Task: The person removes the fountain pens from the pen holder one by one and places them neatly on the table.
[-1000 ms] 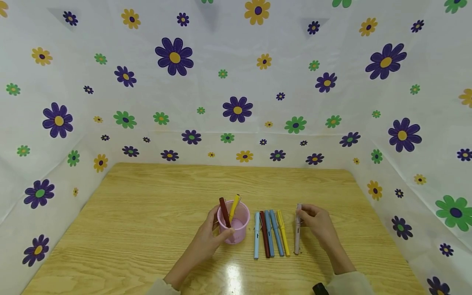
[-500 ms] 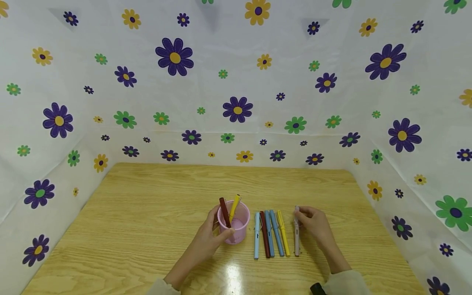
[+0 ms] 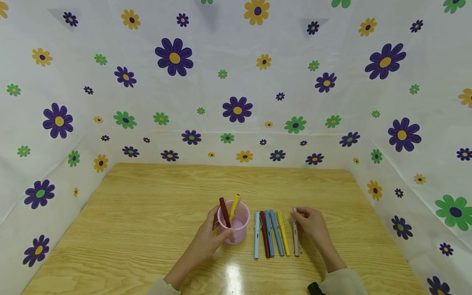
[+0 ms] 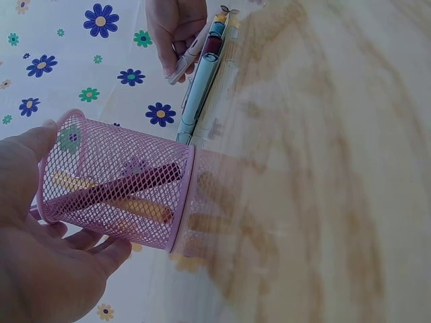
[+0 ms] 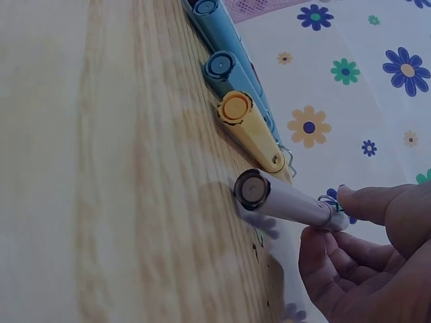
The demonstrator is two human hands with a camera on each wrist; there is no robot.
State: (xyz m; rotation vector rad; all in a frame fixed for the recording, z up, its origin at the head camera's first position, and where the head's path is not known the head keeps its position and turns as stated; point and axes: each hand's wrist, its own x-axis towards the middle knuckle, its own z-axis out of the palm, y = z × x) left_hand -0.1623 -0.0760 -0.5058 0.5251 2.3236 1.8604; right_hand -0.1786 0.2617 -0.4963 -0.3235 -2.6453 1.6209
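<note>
My left hand (image 3: 208, 234) grips a pink mesh pen cup (image 3: 241, 215) from its left side, thumb near the front of the rim. Inside the cup lean a dark red pen (image 3: 224, 212) and a yellow pen (image 3: 234, 208). At the right, my right hand (image 3: 312, 224) pinches a pale pinkish-grey pen (image 3: 296, 237) by its far, capped end between thumb and fingers. In the right wrist view the near end of that pale pen (image 5: 289, 200) points toward the camera, beside a yellow pen (image 5: 252, 128).
Between cup and right hand lies a row of pens: light blue (image 3: 256, 235), dark red (image 3: 264, 235), two blue ones (image 3: 277, 233) and yellow (image 3: 283, 233). The wooden table (image 3: 147, 205) is enclosed by flower-printed sheeting (image 3: 206, 98). A black object (image 3: 315, 288) shows by the right sleeve.
My right hand has shifted slightly left with the pale pen, bringing it closer to the row. The left hand and the cup have stayed where they were.
</note>
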